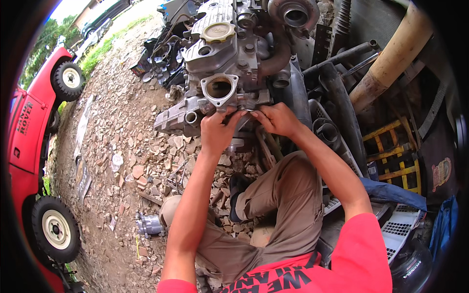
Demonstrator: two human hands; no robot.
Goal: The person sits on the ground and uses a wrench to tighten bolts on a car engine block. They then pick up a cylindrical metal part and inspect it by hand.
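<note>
A metal engine with a cream round cap fills the top centre. Its triangular flange surrounds an open port. Just below that flange, both hands meet at the engine's lower front. My left hand is closed, thumb and fingers pinched on a small metal piece, hard to make out. My right hand pinches at the same piece from the right, its fingertips close to my left thumb. A turbocharger housing sits at the upper right of the engine, with a pipe curving down from it.
A red vehicle stands at left on stony ground. A silver cylindrical part lies by my left knee. Black pipes, a bamboo pole, a yellow grid and white perforated plastic crowd the right side.
</note>
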